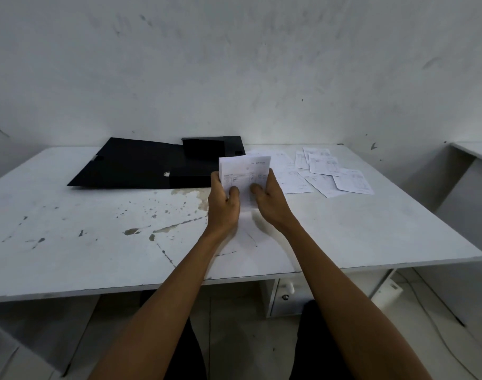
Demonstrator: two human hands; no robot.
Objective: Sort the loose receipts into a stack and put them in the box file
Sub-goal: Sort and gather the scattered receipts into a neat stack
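Both my bare forearms reached forward side by side, converging toward the middle. My left hand (224,202) and right hand (270,200) sat close together, thumbs up and pressed onto the front of a small stack of white printed paper receipts (244,171), fingers curled behind it. Each grip was closed on the stack's lower edge, holding it upright.

light: dim, flat, bluish | shadows: soft, faint | edges: wide-angle bowing | focus: slightly soft throughout
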